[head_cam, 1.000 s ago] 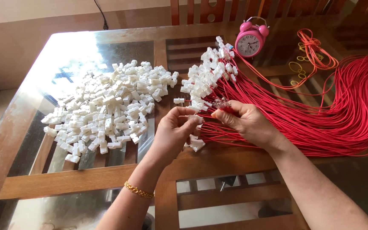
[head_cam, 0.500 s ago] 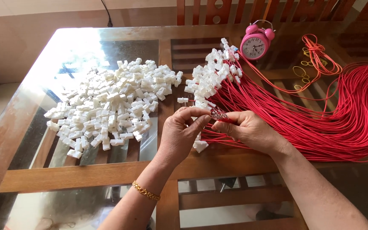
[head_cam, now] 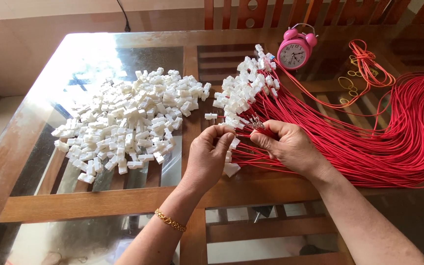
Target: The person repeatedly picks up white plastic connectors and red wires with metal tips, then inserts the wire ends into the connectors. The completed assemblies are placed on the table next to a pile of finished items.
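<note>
Showing left hand (head_cam: pixel 211 158) pinched on small white plastic connector (head_cam: pixel 227 131); right hand (head_cam: pixel 290 146) clamped on thin red wires (head_cam: pixel 369 147), metal tips (head_cam: pixel 256 122) kept aligned w/ connector for joining.

Your left hand (head_cam: pixel 211 156) curls over whatever its fingertips pinch, so you cannot tell what it holds. Your right hand (head_cam: pixel 290 147) covers the near ends of the red wires (head_cam: pixel 369 147), whose loop runs off the right edge. The chair backs (head_cam: pixel 290 10) are cut off along the top. The clock (head_cam: pixel 295 51) face is too small to read.
</note>
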